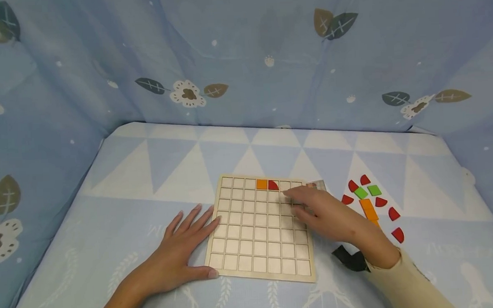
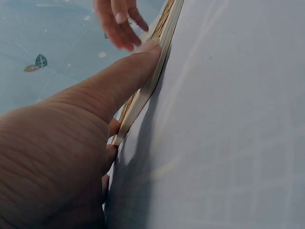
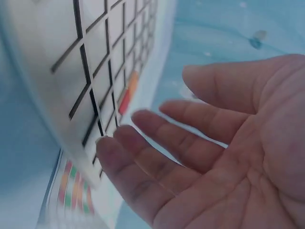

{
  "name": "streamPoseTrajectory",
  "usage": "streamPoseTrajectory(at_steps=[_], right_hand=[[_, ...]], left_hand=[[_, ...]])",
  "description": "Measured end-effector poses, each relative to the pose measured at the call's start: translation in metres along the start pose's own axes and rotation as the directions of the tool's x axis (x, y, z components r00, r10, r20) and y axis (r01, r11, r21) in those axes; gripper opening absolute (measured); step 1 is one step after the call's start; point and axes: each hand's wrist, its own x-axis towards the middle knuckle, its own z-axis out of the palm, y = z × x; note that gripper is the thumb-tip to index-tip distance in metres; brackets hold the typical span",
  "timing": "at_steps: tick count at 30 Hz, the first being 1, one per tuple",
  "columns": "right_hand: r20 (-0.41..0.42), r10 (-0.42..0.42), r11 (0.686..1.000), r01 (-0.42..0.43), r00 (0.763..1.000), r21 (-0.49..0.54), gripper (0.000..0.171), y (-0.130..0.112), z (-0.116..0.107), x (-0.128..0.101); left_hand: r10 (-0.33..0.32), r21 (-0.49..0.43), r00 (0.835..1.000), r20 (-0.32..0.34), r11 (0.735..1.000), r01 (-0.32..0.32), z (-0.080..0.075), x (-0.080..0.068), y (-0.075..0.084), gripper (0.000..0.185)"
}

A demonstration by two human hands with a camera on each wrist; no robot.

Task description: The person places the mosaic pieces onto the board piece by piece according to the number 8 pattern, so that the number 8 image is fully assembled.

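A square wooden grid board (image 1: pixel 245 248) lies flat on the cloth. In its far row an orange square tile (image 1: pixel 262 184) sits beside a red quarter-circle tile (image 1: pixel 273 185). My left hand (image 1: pixel 178 253) is spread at the board's left side, fingertips at its edge and thumb at the near corner; the left wrist view shows the thumb (image 2: pixel 126 71) against the board's side. Over the board's far right part reaches my right hand (image 1: pixel 327 210), fingertips close above the cells. Seen in the right wrist view, its palm (image 3: pixel 228 186) and loosely extended fingers hold nothing.
Right of the board lie loose red quarter-circles (image 1: pixel 394 213), green squares (image 1: pixel 374 190) and orange squares (image 1: pixel 368 208). A printed card (image 1: pixel 318 185) pokes out beyond the board's far right corner. Something black (image 1: pixel 350 259) lies beneath the right forearm. A patterned curtain (image 1: pixel 242 57) hangs behind.
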Motion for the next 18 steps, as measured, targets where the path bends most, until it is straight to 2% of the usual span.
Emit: streamPoseTrajectory(at_steps=[3,7,9,14,18], right_hand=[[-0.033,0.023,1.0,-0.023,0.999,-0.015,0.046,0.001,-0.005,-0.027],[-0.071,0.126,0.989,-0.131,0.989,-0.072,0.056,0.009,-0.012,-0.059],[-0.076,0.204,0.971,-0.212,0.976,-0.11,0.067,0.016,-0.012,-0.072],[-0.081,0.39,0.899,-0.398,0.917,-0.181,0.089,0.034,-0.005,-0.095],[-0.07,0.441,0.865,-0.445,0.895,-0.231,0.092,0.045,0.001,-0.102]], left_hand=[[0.003,0.005,1.0,0.001,1.0,-0.003,0.0,0.0,0.0,0.105],[0.011,0.003,1.0,-0.01,1.0,-0.011,0.0,0.0,-0.001,0.104],[0.013,0.001,1.0,-0.009,1.0,-0.013,0.0,0.0,0.0,0.104],[0.011,0.0,1.0,-0.003,1.0,-0.011,0.0,0.001,0.001,0.104],[0.001,0.006,1.0,-0.003,1.0,-0.001,-0.001,0.002,0.001,0.105]])
